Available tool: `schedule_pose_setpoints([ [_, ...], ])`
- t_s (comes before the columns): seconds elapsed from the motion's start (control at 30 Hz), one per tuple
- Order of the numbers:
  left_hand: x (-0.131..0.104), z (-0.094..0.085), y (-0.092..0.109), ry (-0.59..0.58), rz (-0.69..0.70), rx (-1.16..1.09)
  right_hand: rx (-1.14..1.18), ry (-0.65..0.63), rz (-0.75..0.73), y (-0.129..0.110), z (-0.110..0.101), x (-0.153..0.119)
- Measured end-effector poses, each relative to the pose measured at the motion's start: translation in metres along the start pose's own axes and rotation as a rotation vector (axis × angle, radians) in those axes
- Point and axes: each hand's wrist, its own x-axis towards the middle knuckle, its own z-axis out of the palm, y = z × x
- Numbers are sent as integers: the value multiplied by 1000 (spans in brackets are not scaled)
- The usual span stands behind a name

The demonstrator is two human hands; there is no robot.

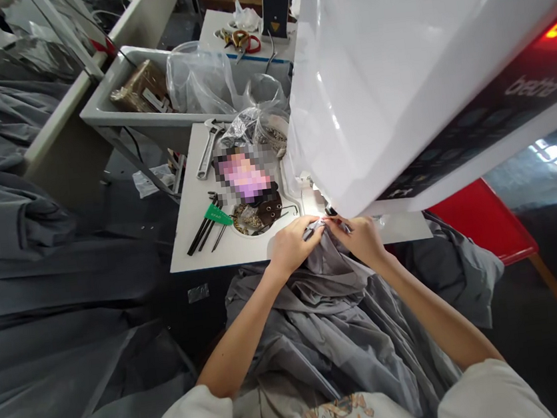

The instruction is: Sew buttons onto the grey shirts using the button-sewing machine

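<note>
Grey fabric drapes over my lap and rises to the front edge of the white table. My left hand pinches the gathered top of this fabric from the left. Close beside it, nearly touching, my right hand is closed on the same fabric from the right. Both hands are under the lit head of a large white sewing machine, near its needle area. Between my fingertips the fabric is small and partly hidden.
Left on the table lie an adjustable wrench, hex keys in a green holder and a round recess with small metal parts. Behind is a grey trough with plastic bags. A red surface stands at right.
</note>
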Motion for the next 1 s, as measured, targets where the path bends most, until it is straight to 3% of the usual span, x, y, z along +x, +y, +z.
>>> schedule_pose_setpoints([
  [0.53,0,2,-1,7,4,-9,-103,7,-216,-8,-4,-10],
  [0.63,0,1,0,1,-5,1,-22,26,-141,-7,-3,-11],
  [0.77,0,1,0,2,-17,3,154,51,71,-8,-1,-6],
  [1.0,0,2,-1,-11,-20,1,432,-33,275,-1,10,0],
])
